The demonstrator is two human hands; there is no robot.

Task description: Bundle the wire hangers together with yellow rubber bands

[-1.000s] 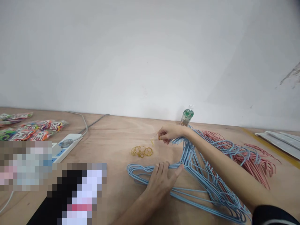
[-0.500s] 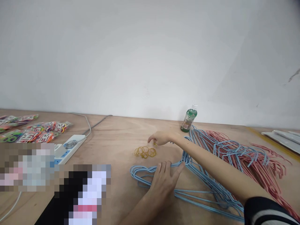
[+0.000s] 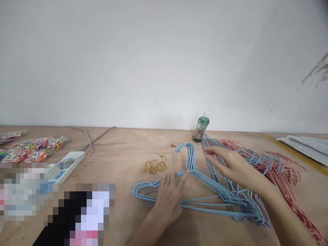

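Observation:
My left hand [image 3: 169,200] lies flat with fingers stretched out on a bundle of blue wire hangers [image 3: 205,201] on the wooden table [image 3: 123,153]. My right hand [image 3: 232,164] hovers over the spread of blue hangers, fingers extended and slightly blurred, holding nothing that I can see. A small heap of yellow rubber bands [image 3: 153,166] lies just left of the hanger hooks [image 3: 188,153]. Red wire hangers [image 3: 287,174] lie under and beside the blue ones at the right.
A green bottle [image 3: 201,127] stands by the wall. A white power strip [image 3: 66,165] with grey cables and packets of coloured bands [image 3: 33,148] sit at the left. Flat white pieces [image 3: 304,145] lie far right. Blurred patches cover the lower left.
My right hand drew back from beside the rubber bands to above the blue hangers on the right. The left hand stayed pressed on the hanger bundle.

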